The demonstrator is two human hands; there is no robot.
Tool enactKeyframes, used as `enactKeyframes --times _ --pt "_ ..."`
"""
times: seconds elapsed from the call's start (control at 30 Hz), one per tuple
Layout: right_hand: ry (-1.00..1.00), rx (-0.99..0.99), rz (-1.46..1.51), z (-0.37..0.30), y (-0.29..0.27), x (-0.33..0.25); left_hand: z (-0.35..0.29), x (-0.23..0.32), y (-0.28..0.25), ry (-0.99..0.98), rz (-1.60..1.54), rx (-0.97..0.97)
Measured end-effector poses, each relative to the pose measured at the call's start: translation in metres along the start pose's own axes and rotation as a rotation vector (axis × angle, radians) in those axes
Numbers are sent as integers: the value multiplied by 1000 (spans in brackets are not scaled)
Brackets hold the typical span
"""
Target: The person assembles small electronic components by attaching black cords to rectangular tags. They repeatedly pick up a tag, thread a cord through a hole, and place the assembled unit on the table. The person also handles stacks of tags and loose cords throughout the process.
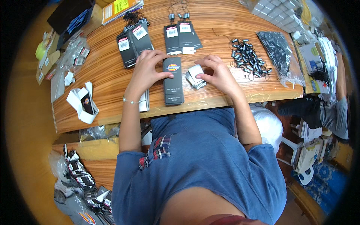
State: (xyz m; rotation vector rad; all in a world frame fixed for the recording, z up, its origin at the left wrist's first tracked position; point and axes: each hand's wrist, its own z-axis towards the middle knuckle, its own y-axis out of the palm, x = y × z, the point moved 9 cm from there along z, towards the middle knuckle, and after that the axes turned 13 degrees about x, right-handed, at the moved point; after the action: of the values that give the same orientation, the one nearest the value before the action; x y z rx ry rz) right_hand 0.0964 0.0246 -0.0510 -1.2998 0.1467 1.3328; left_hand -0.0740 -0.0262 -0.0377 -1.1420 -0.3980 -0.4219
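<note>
A stack of long black hang tags (173,84) lies upright before me near the table's front edge. My left hand (149,70) rests along its left side, fingers apart, with thumb and index fingertips at the stack's edge. Just right of it sits a small, uneven pile of white labels (195,77). My right hand (218,73) has its thumb on the top label and its index finger curled at the far edge. Beyond my hands lie black tags with white barcode stickers, one group (133,43) at left and another (182,37) in the middle.
Black cords with small metallic ends (247,58) form a loose heap at right, beside a clear bag of dark pieces (279,56). A white ribbon roll (84,103) stands at left. Black strings (135,18) lie above the left tags. Another person's arm (340,82) shows at far right.
</note>
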Motion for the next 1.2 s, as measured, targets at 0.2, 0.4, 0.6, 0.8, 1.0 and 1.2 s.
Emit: enactKeyframes --times 0.2,0.4,0.6,0.8,1.0,1.2 --pt "217 23 210 -9 4 29 -2 10 -3 1 21 8" --pt "449 98 451 -15 8 45 -4 -11 11 -112 -136 -31" --pt "480 155 624 -20 1 34 -3 0 5 -41 -53 66" --pt "390 109 322 -15 -1 39 -1 -8 2 -184 -178 14" --pt "389 105 403 -11 -2 44 -16 -29 15 -606 -736 -32" --pt "549 59 745 -12 -6 18 -23 -2 10 -627 -986 68"
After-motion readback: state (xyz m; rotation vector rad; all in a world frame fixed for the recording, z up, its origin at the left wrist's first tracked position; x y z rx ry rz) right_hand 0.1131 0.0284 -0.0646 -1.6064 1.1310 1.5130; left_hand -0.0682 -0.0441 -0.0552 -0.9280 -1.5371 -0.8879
